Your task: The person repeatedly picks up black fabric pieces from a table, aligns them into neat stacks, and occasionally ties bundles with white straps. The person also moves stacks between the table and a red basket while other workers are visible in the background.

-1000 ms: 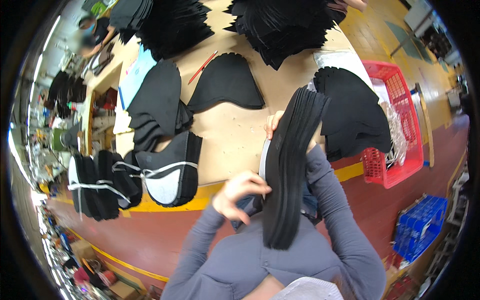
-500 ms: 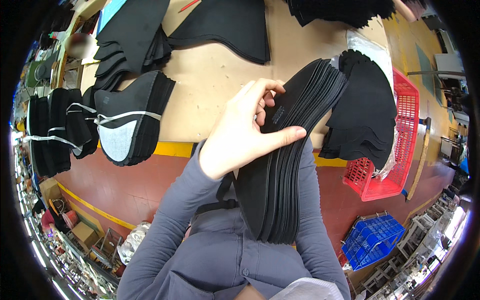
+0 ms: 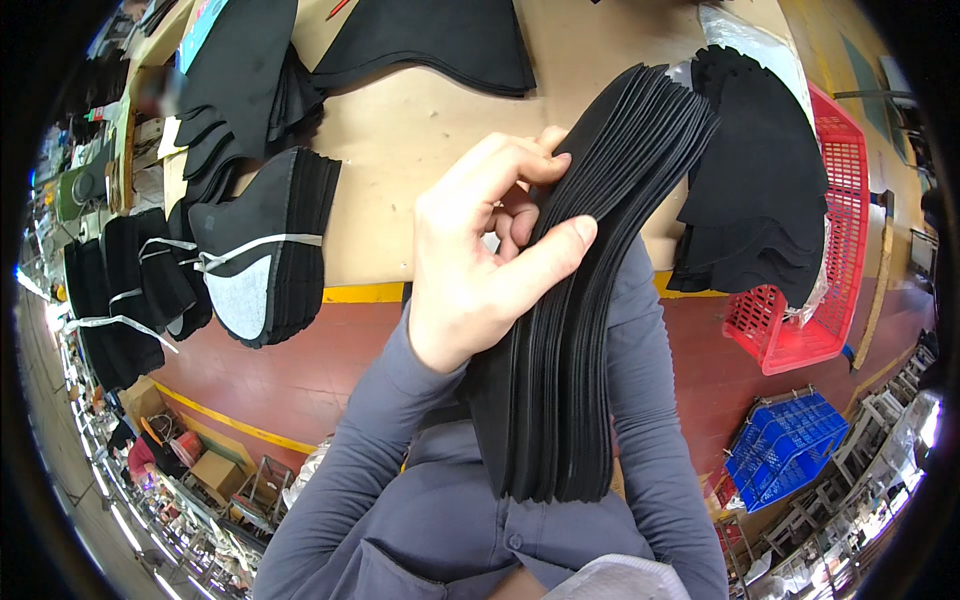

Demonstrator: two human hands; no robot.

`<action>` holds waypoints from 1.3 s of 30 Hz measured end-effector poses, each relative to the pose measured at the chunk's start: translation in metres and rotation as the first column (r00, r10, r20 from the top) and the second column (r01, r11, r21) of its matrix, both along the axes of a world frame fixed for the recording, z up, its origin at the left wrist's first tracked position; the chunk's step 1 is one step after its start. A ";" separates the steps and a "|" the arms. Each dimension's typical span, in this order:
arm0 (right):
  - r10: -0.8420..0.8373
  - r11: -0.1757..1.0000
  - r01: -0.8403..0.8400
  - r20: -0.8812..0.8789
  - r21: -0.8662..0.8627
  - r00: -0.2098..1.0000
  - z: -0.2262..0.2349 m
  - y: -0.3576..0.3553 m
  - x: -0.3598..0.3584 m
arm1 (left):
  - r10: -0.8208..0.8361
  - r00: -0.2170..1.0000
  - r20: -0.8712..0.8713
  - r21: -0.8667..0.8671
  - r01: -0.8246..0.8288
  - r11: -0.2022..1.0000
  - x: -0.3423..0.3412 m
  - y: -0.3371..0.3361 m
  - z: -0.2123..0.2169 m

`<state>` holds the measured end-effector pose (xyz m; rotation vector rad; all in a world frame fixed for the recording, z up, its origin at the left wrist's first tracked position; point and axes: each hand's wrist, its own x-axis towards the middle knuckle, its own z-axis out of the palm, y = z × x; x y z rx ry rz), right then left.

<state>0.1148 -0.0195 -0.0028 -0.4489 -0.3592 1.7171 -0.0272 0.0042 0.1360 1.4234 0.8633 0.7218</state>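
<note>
Above the person's lap, just short of the worktop (image 3: 420, 130), a thick stack of black foam pieces (image 3: 590, 300) is held on edge, thin matte sheets of one curved, sole-like outline with their edges fanned into fine lines. The left hand (image 3: 480, 270) grips the stack's upper part, thumb pressed across the sheet edges and fingers curled behind (the right hand is hidden behind the stack, so its hold cannot be told). Left of the stack a tied bundle (image 3: 265, 250) of black pieces with a grey face lies on the worktop, bound with white string. Right of the stack, more black pieces (image 3: 760, 190) rest over a red plastic basket (image 3: 835, 230). Lower right of the stack a blue crate (image 3: 790, 450) sits on the floor.
</note>
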 end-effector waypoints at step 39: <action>-0.039 0.996 0.072 0.437 -0.059 0.899 -0.024 -0.007 0.015 | -0.100 0.891 0.442 -0.277 0.241 0.930 -0.010 0.043 -0.015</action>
